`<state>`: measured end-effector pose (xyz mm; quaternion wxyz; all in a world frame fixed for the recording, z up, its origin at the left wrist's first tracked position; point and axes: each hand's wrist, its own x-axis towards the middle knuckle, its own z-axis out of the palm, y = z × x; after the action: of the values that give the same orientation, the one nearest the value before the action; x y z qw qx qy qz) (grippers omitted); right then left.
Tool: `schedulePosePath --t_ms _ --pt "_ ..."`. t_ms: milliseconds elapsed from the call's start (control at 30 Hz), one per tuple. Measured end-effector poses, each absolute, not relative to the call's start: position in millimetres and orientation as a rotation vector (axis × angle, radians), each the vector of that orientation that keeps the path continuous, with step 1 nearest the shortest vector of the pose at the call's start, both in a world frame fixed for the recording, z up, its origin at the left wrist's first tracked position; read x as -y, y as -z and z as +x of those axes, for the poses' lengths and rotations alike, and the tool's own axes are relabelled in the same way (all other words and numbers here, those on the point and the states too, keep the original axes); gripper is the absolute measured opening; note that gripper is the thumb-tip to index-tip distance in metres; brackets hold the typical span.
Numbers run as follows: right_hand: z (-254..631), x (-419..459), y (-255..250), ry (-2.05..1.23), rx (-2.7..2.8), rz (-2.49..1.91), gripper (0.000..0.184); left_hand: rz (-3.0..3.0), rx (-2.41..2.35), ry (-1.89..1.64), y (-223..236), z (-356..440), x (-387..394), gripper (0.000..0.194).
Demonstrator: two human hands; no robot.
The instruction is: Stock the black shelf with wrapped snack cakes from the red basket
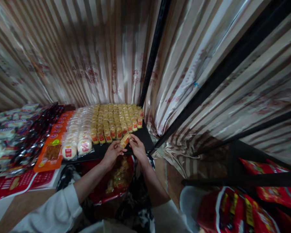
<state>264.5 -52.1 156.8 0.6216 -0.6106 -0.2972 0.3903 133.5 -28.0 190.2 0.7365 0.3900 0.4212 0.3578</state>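
Both my hands meet over the front edge of a black shelf. My left hand and my right hand pinch one small yellow snack packet with a red label between them, tilted. Just beyond it lie several rows of the same yellow packets, standing tightly side by side. Below my hands, an open red bag holds more wrapped snacks.
Round white buns in clear wrap lie left of the yellow rows, then orange packs and dark shiny packs. A striped curtain hangs behind. A black rack post rises at the shelf corner. Red bags sit at lower right.
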Motion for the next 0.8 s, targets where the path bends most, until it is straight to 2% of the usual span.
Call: schedulePosePath --t_ms 167,367,633,800 --pt "267 41 -158 -0.926 0.565 -1.252 0.052 0.767 -0.875 -0.742 -195 150 19 0.018" --pt "279 30 -155 -0.819 0.483 -1.284 0.04 0.863 -0.926 -0.697 -205 162 -1 0.01" --pt "294 20 -139 -0.736 0.354 -1.32 0.035 1.304 -0.919 -0.649 -212 189 -35 0.024" --pt "315 5 -136 -0.448 0.499 -1.541 0.034 1.534 -1.073 -0.738 -213 219 -74 0.035"
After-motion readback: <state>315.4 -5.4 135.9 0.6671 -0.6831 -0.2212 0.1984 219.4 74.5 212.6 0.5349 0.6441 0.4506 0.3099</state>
